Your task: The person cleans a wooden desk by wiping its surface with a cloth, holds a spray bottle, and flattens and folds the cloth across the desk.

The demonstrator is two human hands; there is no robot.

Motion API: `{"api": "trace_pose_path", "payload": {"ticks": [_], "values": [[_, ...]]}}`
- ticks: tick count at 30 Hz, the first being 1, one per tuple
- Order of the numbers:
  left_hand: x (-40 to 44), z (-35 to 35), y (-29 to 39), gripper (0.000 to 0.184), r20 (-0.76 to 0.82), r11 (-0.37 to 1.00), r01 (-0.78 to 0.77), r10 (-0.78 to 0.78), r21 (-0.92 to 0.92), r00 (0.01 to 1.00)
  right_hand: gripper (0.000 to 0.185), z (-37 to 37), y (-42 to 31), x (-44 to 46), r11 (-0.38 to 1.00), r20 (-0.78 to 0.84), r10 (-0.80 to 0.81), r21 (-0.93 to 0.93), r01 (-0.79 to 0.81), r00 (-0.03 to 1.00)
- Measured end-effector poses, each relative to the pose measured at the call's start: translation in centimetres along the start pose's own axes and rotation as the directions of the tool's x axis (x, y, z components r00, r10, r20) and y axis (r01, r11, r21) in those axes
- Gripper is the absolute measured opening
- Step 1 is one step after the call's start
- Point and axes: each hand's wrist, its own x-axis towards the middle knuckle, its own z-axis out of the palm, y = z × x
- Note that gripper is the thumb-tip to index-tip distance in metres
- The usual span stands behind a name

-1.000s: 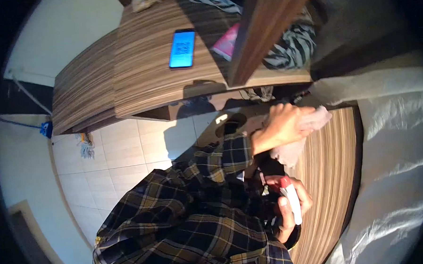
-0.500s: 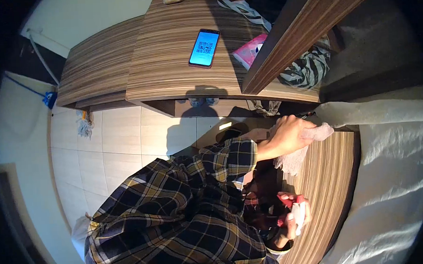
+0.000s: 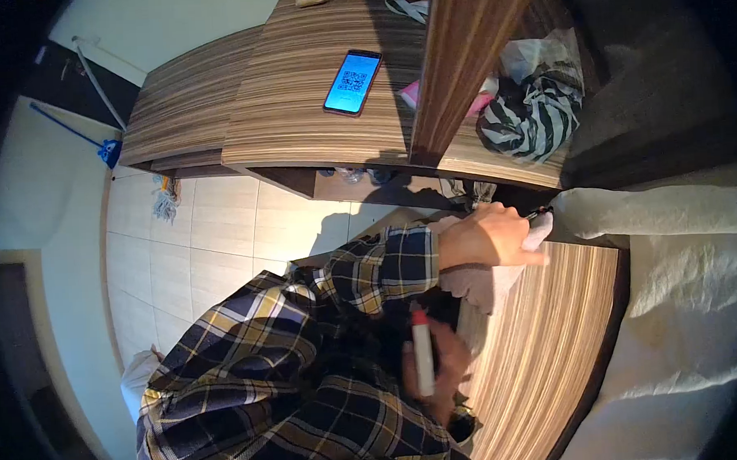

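My left hand [image 3: 486, 240] is closed around a pale pinkish cloth [image 3: 488, 286], over the striped wooden cabinet top. Part of the cloth pokes out between thumb and fingers, and the rest hangs below the palm. Closer to my body, my right hand [image 3: 450, 362] grips a red-and-white spray bottle [image 3: 423, 355]. The hand is blurred by motion, and the bottle's lower part cannot be made out against the dark shirt.
A phone [image 3: 353, 83] showing a QR code lies on the wooden counter [image 3: 298, 118]. Near an upright wooden panel [image 3: 472, 53] sits a zebra-striped bundle [image 3: 535, 116]. Silvery sheeting [image 3: 685, 315] lines the right. A mop head [image 3: 166, 199] and blue broom [image 3: 108, 151] are at left.
My right hand has drawn back toward my body with the spray bottle. The left hand has shifted slightly left with the cloth, its thumb now stretched out. The camera view has turned slightly.
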Motion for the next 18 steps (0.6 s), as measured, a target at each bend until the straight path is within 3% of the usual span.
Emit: {"api": "trace_pose_path", "payload": {"ticks": [1,3,4,7,9,10,12,14,16,18], "values": [[0.7,-0.4,0.0,0.076,-0.006,1.000,0.011,-0.011,0.003,1.000,0.037,-0.3,0.2,0.0,0.998,0.106,0.038,0.048,-0.043,0.994],[1.4,-0.9,0.0,0.080,0.296,0.996,0.033,-0.007,-0.082,0.955,0.041,-0.3,0.5,-0.8,0.978,0.105,0.039,0.199,-0.059,0.994],[1.2,-0.3,-0.3,0.082,0.243,0.995,0.003,0.022,-0.103,0.970,0.041,-0.5,0.6,-1.2,0.975,0.111,0.044,0.213,-0.067,0.993],[0.0,-1.3,-1.0,0.075,0.323,0.970,0.043,0.039,-0.241,0.946,0.040,-1.5,0.5,-2.8,0.951,0.172,0.079,0.283,-0.126,0.982],[0.4,-1.6,-0.9,0.074,0.350,0.971,0.086,-0.002,-0.225,0.937,0.035,-1.6,1.1,-2.8,0.921,0.305,0.128,0.317,-0.227,0.944],[0.2,-1.6,-0.8,0.075,0.305,0.970,0.058,0.016,-0.234,0.952,0.032,-1.5,0.5,-2.7,0.896,0.129,0.059,0.431,-0.110,0.990],[-0.5,-0.9,-0.7,0.075,0.217,0.978,0.030,0.016,-0.206,0.976,0.033,-2.4,0.3,-2.4,0.883,0.186,0.063,0.448,-0.142,0.981],[-0.4,-1.2,-0.9,0.075,0.275,0.976,0.065,-0.006,-0.207,0.961,0.034,-2.4,0.1,-2.5,0.876,0.231,0.084,0.447,-0.182,0.969],[-0.4,-1.4,-0.8,0.075,0.333,0.974,0.089,-0.015,-0.207,0.943,0.034,-1.7,0.2,-3.1,0.858,0.171,0.085,0.488,-0.159,0.982],[-0.4,-1.2,-0.7,0.074,0.276,0.985,0.080,-0.035,-0.154,0.960,0.034,-1.6,0.2,-3.3,0.871,0.145,0.117,0.460,-0.171,0.982]]}}
